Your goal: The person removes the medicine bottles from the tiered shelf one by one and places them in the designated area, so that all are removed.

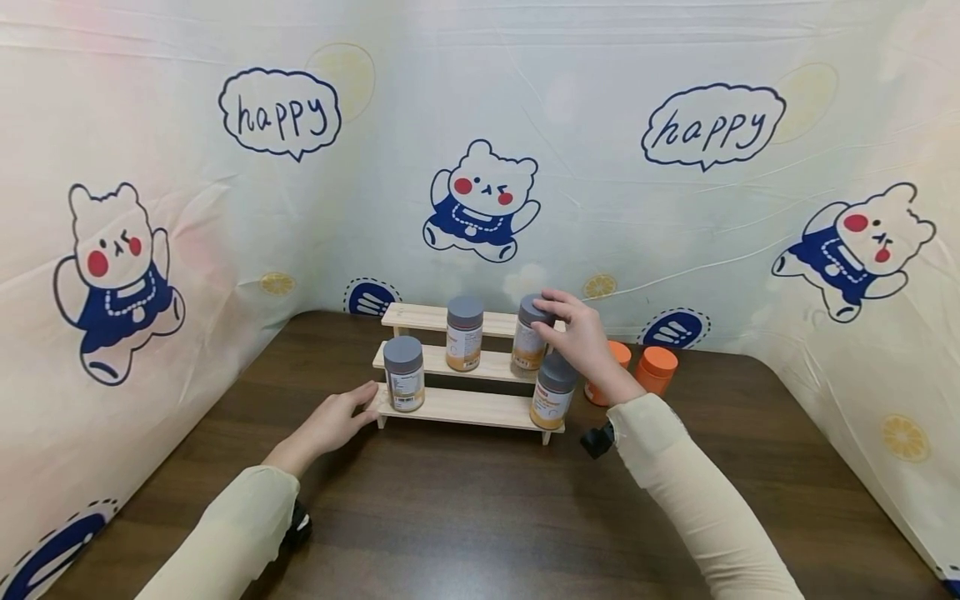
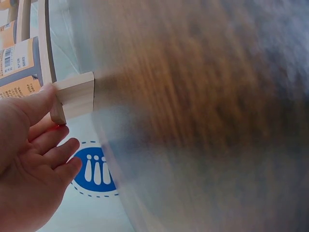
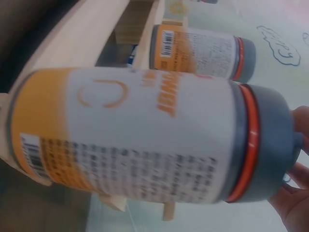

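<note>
A three-step wooden rack [image 1: 472,408] stands on the table. My left hand [image 1: 339,421] pinches the left end of its lowest step, thumb above and fingers below, as the left wrist view shows. On the middle step, my right hand [image 1: 581,333] holds a grey-lidded jar [image 1: 528,346] by its lid. Left of it stands a similar jar [image 1: 464,337]. The lowest step bears one jar [image 1: 405,379] at the left and another jar [image 1: 552,404] at the right, under my right wrist. That front right jar [image 3: 145,135] fills the right wrist view and covers most of my right fingers.
Two orange-lidded jars [image 1: 656,368] stand on the dark wooden table [image 1: 480,508] right of the rack, one partly behind my right wrist. A patterned cloth [image 1: 600,208] hangs round the table's back and sides, close behind the rack.
</note>
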Demonstrator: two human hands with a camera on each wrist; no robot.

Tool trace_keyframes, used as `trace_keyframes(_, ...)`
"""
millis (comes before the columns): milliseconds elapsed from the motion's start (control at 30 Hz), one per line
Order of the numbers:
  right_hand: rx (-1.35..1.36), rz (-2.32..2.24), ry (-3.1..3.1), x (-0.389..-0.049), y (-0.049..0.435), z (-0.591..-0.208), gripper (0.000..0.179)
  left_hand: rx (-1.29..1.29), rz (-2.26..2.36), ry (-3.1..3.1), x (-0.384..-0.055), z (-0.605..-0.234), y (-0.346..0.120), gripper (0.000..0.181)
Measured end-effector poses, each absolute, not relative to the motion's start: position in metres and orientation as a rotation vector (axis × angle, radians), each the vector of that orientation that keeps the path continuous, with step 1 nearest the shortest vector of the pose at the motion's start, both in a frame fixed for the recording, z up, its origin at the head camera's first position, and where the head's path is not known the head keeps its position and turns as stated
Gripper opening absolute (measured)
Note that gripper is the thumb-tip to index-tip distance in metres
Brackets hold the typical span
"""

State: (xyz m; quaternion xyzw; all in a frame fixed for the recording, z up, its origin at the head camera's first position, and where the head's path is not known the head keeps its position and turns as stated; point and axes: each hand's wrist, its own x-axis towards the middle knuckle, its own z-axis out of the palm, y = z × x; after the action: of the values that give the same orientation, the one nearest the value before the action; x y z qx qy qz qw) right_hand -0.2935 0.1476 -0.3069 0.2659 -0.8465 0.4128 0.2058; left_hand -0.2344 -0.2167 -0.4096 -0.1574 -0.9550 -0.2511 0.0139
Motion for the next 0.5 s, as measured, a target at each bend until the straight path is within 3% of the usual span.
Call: trace_keyframes(500, 0.683, 1.136, -2.242, -0.286, 0.169, -0.279, 0.035, -0.489, -0.781, -2.969, -0.233, -0.409, -0.216, 0.050)
